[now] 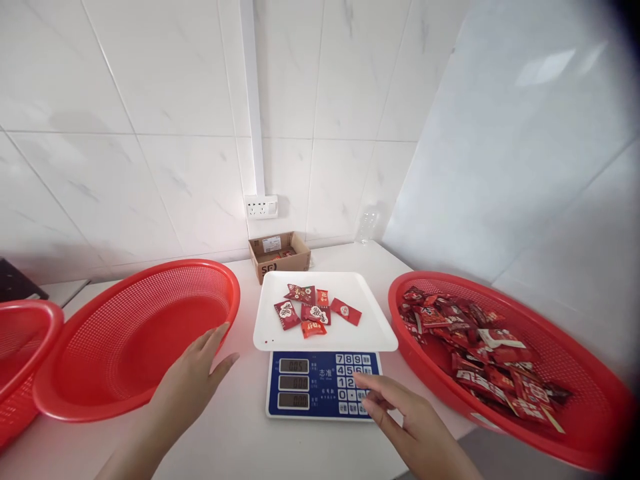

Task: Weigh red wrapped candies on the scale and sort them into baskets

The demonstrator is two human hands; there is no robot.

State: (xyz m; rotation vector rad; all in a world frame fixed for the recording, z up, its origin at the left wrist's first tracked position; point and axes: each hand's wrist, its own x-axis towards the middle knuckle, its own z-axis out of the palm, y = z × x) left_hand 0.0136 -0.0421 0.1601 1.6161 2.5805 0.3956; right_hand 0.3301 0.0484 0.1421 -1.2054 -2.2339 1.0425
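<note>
glossy foil candy wrappers [287,315], smooth white plastic tray [340,283], red perforated plastic basket [125,327], matt cardboard box [280,267]

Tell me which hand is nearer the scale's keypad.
Right. The right hand reaches to the keypad, fingertips at its edge; the left hand is farther off, left of the scale, against a red plastic basket.

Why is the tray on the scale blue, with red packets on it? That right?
No, the head view shows the tray is white, not blue; the blue is the scale's front panel. The red packets do lie on the tray.
</note>
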